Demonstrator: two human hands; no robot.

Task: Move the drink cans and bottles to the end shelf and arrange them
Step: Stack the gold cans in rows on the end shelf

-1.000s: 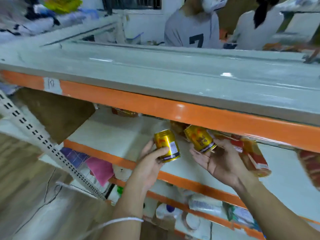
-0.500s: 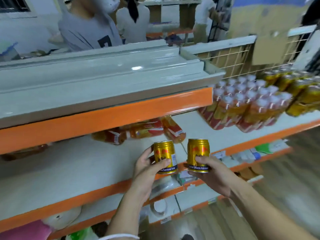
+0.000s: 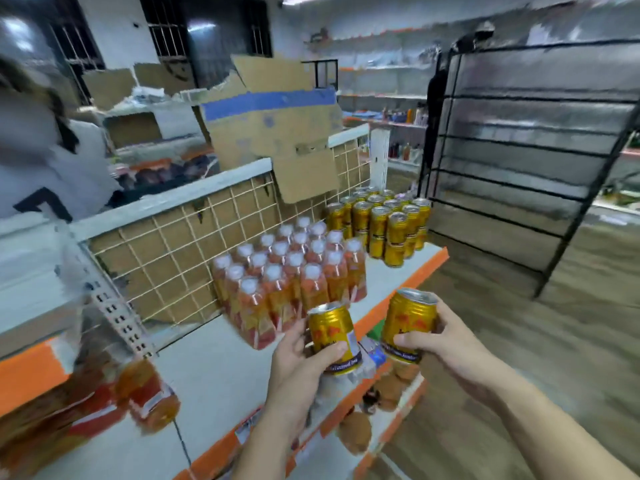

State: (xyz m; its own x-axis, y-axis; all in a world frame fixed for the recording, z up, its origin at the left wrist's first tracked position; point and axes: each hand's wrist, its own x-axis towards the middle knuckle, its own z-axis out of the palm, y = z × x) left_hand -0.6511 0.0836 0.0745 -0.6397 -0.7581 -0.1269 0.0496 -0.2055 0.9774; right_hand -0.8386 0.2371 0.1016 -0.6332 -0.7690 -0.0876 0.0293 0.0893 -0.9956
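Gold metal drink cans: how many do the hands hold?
2: the left gold metal drink can in the left hand, the right gold can in the right hand. Shelf cans excluded.

A white shelf point(image 3: 214, 362) with an orange front edge is carrying a packed block of white-capped orange bottles point(image 3: 291, 271) standing upright, a cluster of gold cans point(image 3: 384, 223) standing just beyond them at its far end, and blurred orange bottles point(image 3: 149, 396) lying at its near left.
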